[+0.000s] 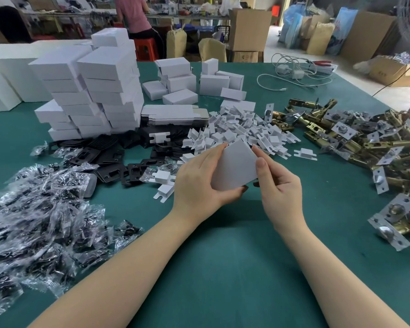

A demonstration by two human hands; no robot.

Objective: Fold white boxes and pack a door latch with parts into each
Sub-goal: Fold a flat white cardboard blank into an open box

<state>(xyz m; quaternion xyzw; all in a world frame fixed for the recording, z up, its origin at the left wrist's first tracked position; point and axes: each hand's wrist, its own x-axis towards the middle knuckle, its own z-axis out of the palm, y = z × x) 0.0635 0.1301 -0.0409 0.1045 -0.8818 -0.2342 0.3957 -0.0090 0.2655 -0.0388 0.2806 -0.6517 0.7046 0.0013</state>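
Note:
A small white box [237, 168] is held above the green table [223, 268] at the centre. My left hand [199, 178] grips its left side and bottom corner. My right hand [275, 183] grips its right edge, thumb lying along the side. Brass door latches [365, 147] lie piled at the right. Clear bags of screws [40, 214] heap at the left. Black plates [118, 159] and small white card inserts [242, 131] lie beyond my hands. Flat unfolded boxes [175, 114] are stacked behind them.
Tall stacks of closed white boxes [92, 91] stand at the back left, with a few more boxes [199, 81] behind the inserts. White cables and chargers [296, 72] lie at the far right. A person in pink [133, 15] sits at a far bench.

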